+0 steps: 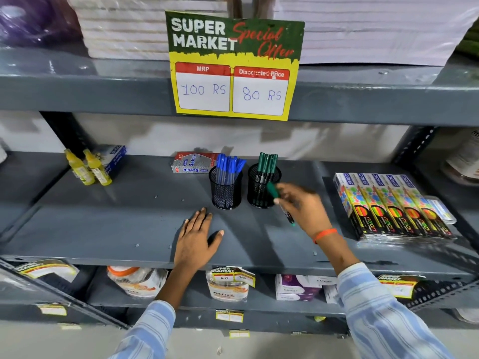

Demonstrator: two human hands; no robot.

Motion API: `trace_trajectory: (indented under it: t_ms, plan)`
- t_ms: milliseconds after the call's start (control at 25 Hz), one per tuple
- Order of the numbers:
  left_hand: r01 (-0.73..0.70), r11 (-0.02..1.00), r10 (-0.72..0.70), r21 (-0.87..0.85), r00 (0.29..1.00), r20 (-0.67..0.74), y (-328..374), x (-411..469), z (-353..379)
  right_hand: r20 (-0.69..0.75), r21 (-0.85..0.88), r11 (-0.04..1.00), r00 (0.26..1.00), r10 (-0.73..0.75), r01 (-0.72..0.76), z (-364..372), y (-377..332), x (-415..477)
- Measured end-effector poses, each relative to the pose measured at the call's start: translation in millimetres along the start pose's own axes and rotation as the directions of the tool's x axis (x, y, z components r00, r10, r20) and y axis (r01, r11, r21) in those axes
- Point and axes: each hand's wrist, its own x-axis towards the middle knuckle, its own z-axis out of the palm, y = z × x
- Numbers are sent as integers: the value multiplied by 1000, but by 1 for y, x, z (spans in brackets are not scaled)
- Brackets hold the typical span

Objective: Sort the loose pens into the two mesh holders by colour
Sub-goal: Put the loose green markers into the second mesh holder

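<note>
Two black mesh holders stand side by side on the grey shelf [103, 229]. The left holder [226, 190] is filled with several blue pens [229, 165]. Several green pens [267, 161] stand upright in the right holder [260, 189]. My right hand [302, 207] hovers just right of the right holder, shut on a green pen [273, 190] whose cap points up at the holder and whose tip sticks out below my palm. My left hand [198, 235] lies flat on the shelf in front of the left holder, fingers apart, holding nothing.
Boxes of neon pencils [388, 206] lie at the shelf's right. Two yellow bottles [88, 168] and a blue box stand at the left, a red-and-white box [193, 163] behind the holders. A price sign [233, 66] hangs from the shelf above. Packaged goods fill the shelf below.
</note>
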Motion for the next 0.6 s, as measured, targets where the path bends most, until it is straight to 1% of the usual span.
trace_trajectory:
  t_ms: [80, 120, 160, 200, 280, 400, 600]
  plan:
    - [-3, 1000, 3, 8, 1000, 3, 1, 0, -1, -254, 105, 993, 967, -26, 54, -6, -17, 16]
    - [-2, 1000, 2, 9, 1000, 2, 1, 0, -1, -341, 132, 988, 939, -29, 79, -9, -23, 25]
    - [-1, 1000, 1, 10, 1000, -1, 1, 0, -1, -400, 146, 985, 916, -27, 93, -12, -28, 35]
    - [-1, 1000, 1, 10, 1000, -5, 0, 0, -1, -429, 151, 984, 903, -20, 93, -12, -32, 43]
    - [-3, 1000, 3, 9, 1000, -11, 0, 0, -1, -433, 125, 988, 901, -23, 86, -8, -30, 58]
    - [-5, 1000, 5, -1, 1000, -20, 1, 0, -1, -372, 45, 998, 928, -15, 34, 9, -15, 70]
    - [-3, 1000, 2, -14, 1000, -23, -1, 1, 1, -234, -195, 974, 970, 65, -113, 29, 10, 79]
